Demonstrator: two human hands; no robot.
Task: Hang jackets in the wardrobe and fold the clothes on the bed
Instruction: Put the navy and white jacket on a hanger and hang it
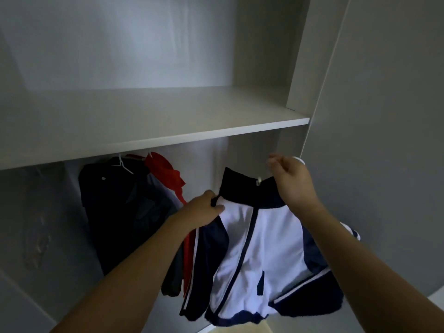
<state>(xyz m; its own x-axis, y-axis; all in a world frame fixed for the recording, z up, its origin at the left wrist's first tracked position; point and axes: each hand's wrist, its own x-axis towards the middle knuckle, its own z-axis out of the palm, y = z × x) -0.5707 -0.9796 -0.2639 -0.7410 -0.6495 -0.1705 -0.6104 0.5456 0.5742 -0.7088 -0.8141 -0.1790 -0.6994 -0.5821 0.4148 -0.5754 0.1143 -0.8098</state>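
A white and navy jacket (262,251) with a dark collar hangs in front of the open wardrobe, below its shelf (153,131). My left hand (204,210) grips the jacket's left shoulder seam. My right hand (292,179) is raised at the collar's right side, holding a white hanger whose hook end (299,160) shows just past the fingers. A small white clip (259,180) peeks out at the collar. The rail is hidden under the shelf.
Inside the wardrobe at the left hang a dark jacket (115,212) and a red garment (165,174) on white hangers. A grey wardrobe side panel (384,140) stands close on the right. The upper compartment above the shelf holds nothing visible.
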